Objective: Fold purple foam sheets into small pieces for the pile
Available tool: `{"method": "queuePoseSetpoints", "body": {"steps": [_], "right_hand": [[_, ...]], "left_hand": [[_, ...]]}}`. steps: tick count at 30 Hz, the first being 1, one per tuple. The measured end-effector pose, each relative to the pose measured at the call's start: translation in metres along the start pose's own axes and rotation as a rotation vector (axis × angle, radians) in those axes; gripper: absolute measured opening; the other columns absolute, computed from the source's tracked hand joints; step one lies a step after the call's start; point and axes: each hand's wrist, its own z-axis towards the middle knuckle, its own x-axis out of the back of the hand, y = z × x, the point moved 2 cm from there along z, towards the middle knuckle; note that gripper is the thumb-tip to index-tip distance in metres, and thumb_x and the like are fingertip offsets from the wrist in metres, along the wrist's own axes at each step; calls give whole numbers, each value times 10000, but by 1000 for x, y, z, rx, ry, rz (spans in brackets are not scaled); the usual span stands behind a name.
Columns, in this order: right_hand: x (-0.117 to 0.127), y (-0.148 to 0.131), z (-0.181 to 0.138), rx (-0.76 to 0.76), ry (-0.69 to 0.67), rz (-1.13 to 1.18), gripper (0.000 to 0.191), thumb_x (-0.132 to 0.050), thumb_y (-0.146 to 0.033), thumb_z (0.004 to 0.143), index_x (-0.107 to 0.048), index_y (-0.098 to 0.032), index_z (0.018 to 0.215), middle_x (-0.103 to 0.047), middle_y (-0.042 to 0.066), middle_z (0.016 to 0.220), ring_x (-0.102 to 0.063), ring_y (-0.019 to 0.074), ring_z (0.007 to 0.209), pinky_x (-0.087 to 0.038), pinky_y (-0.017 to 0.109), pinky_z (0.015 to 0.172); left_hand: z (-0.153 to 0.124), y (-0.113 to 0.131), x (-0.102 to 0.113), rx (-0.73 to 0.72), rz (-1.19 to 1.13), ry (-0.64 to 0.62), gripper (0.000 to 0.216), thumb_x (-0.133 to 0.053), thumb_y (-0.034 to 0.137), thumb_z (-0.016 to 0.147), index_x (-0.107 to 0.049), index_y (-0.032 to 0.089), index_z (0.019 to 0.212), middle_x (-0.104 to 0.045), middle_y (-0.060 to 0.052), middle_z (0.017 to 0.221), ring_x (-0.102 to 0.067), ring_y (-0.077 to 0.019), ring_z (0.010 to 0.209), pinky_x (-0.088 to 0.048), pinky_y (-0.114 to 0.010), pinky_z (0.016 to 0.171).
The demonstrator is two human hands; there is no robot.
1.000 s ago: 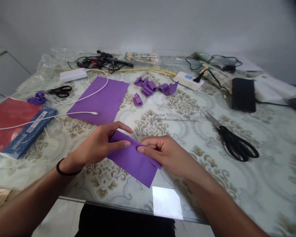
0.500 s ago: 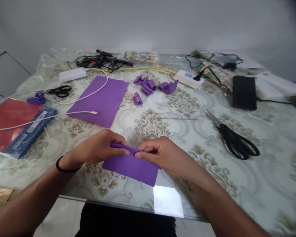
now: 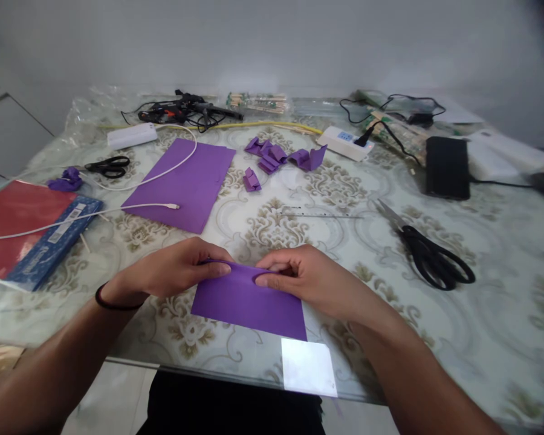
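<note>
A small sheet of purple paper (image 3: 249, 311) hangs between my two hands near the front of the table, its far edge bent over or folded. My left hand (image 3: 188, 266) pinches that edge on the left, thumb on the near face. At the right part of the same edge, my right hand (image 3: 294, 275) grips with thumb in front and fingers behind. The fingertips behind the paper are partly hidden. Beyond my left hand lie larger purple sheets (image 3: 181, 187). Folded purple paper pieces (image 3: 272, 158) sit further back in the middle.
Large black scissors (image 3: 428, 254) lie open at the right; a smaller pair (image 3: 111, 166) is at the left. A thin clear ruler (image 3: 321, 215) lies mid-table. White cable (image 3: 154, 206) crosses the sheets and a red-and-blue packet (image 3: 49, 235). A power strip (image 3: 342, 143) and black phone-like box (image 3: 448, 168) stand behind.
My hands have moved slightly apart along the paper's far edge. The small sheet has turned a little and its near edge lies more level, its right corner further right.
</note>
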Motion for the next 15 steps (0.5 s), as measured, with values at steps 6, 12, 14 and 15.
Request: {"method": "queuePoseSetpoints", "body": {"steps": [6, 12, 14, 15], "right_hand": [[-7, 1, 3, 1, -10, -90, 122, -733, -304, 913, -821, -220, 924, -819, 9, 850, -697, 168, 723, -463, 277, 626], [-11, 3, 5, 20, -13, -130, 113, -737, -303, 913, -819, -228, 931, -827, 12, 866, -723, 192, 777, -478, 290, 660], [-13, 2, 4, 36, 2, -160, 129, -741, -336, 918, -810, -227, 927, -819, 14, 851, -711, 194, 760, -468, 295, 649], [-13, 1, 3, 52, 14, -171, 142, -737, -351, 925, -803, -226, 918, -810, 14, 836, -701, 190, 745, -461, 294, 641]], "left_hand": [[6, -5, -10, 111, 129, 55, 273, -684, 409, 938, -777, 155, 905, -639, 34, 699, -496, -106, 621, -344, -211, 550], [9, -3, -19, 41, 167, 63, 273, -620, 337, 961, -772, 148, 837, -570, 42, 650, -446, -99, 597, -309, -216, 540], [9, -2, -21, 12, 171, 77, 260, -613, 301, 960, -773, 145, 827, -555, 45, 643, -431, -96, 598, -307, -214, 543], [9, -2, -21, 7, 171, 86, 256, -610, 288, 959, -776, 143, 830, -556, 45, 644, -430, -95, 600, -307, -212, 544]]}}
